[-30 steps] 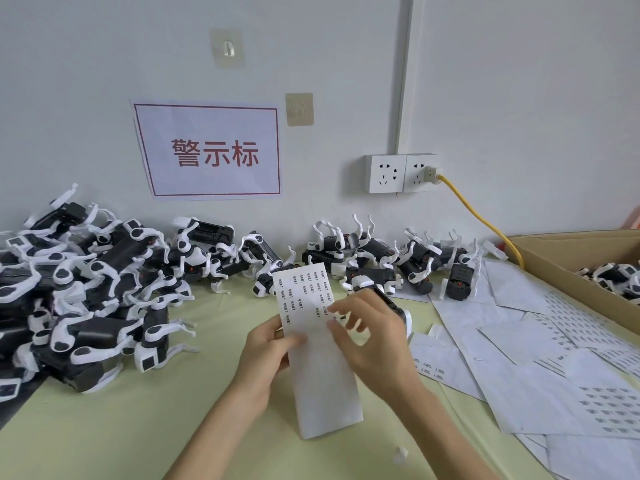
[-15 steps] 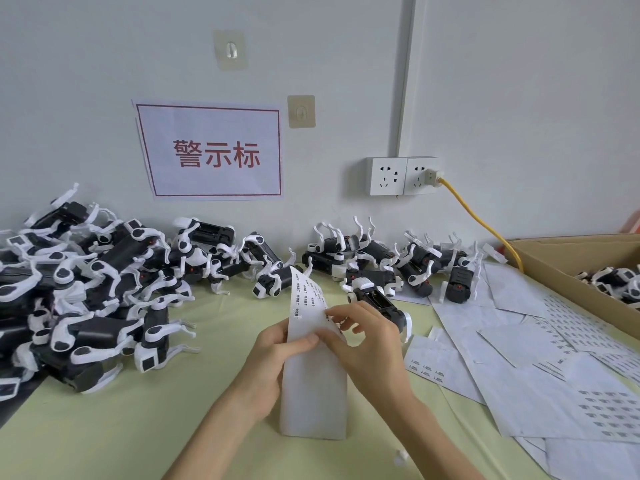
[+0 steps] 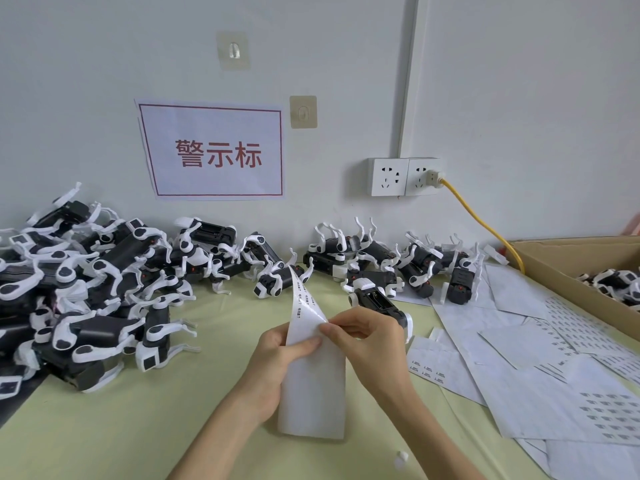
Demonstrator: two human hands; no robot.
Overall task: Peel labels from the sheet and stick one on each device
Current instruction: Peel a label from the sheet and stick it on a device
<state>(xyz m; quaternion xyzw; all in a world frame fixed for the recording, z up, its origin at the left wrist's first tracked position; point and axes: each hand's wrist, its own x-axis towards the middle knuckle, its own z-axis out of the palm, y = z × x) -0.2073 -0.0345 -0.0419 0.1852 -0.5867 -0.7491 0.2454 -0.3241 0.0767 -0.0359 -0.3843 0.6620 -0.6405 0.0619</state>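
A heap of black-and-white devices (image 3: pixel 79 299) crowds the left edge of the counter (image 3: pixel 138 427) and runs back to the wall; a bare yellow-green strip lies in front of it, reaching the near edge. At centre the left hand (image 3: pixel 277 355) grips the label sheet (image 3: pixel 313 386) with its thumb across the paper, holding it upright above the counter, the top curling back so the printed labels show. The right hand (image 3: pixel 367 337) pinches the sheet's upper right edge between thumb and fingertip. Just behind the right hand lies one device (image 3: pixel 377 303), and a second row of devices (image 3: pixel 398 261) lines the wall. To the right, loose sheets (image 3: pixel 519 375) overlap across the counter up to a cardboard box (image 3: pixel 568 268) at the right edge, which holds more devices (image 3: pixel 616 284). A yellow cable (image 3: pixel 481 223) runs from the wall socket (image 3: pixel 403 176) down behind the box.
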